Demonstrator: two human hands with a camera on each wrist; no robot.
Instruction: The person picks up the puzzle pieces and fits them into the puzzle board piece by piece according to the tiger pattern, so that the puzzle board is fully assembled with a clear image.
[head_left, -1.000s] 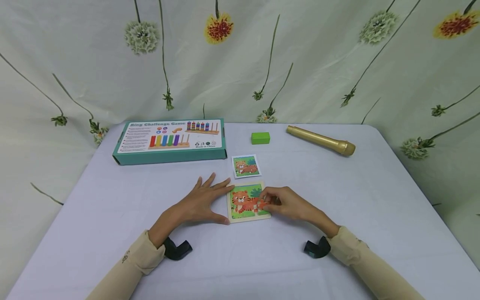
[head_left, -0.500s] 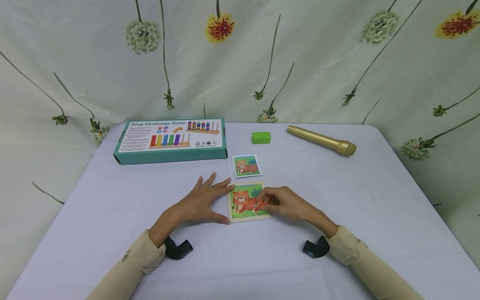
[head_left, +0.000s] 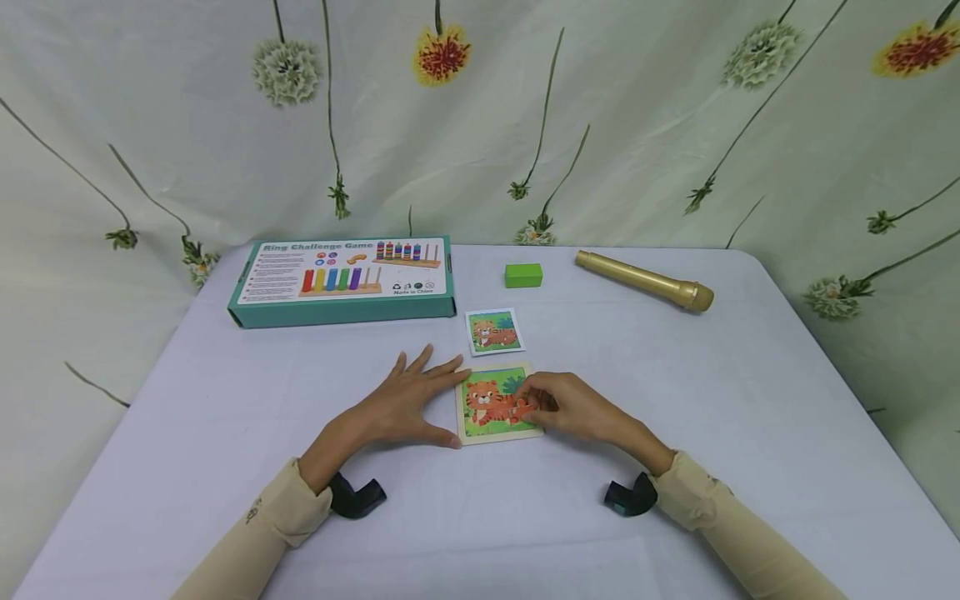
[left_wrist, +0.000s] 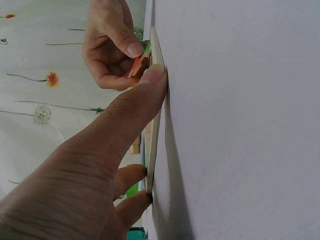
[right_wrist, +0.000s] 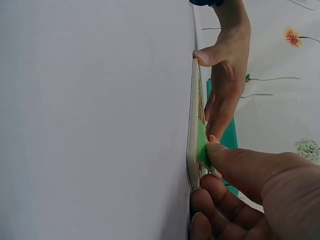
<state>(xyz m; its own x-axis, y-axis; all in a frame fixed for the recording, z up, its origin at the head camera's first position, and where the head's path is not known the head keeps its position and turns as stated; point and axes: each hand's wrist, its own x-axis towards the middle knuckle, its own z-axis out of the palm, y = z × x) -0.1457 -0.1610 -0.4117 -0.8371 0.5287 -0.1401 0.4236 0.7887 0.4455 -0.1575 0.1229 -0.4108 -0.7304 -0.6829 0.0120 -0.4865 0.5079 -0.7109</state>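
A square wooden jigsaw puzzle (head_left: 498, 438) with a tiger picture lies flat on the table between both hands. My left hand (head_left: 408, 404) spreads its fingers at the puzzle's left side, thumb at the near corner and index finger at the far corner. At the right side, my right hand (head_left: 573, 406) pinches an orange and green puzzle piece (left_wrist: 139, 65) between thumb and fingers. That piece stands tilted over the tray in both wrist views, its lower edge at the puzzle's surface. Just beyond the puzzle lies a small picture card (head_left: 495, 332) of the same tiger.
A flat teal box (head_left: 337, 312) labelled Ring Challenge Game lies at the back left of the white-covered table (head_left: 480, 517). Behind the card sits a green block (head_left: 522, 276), with a gold toy microphone (head_left: 637, 280) to its right. A flower-printed cloth (head_left: 645, 133) hangs behind.
The puzzle piece in my right hand has shifted slightly against its neighbours, and the pale gap around it looks smaller. My left hand stays in place at the puzzle.
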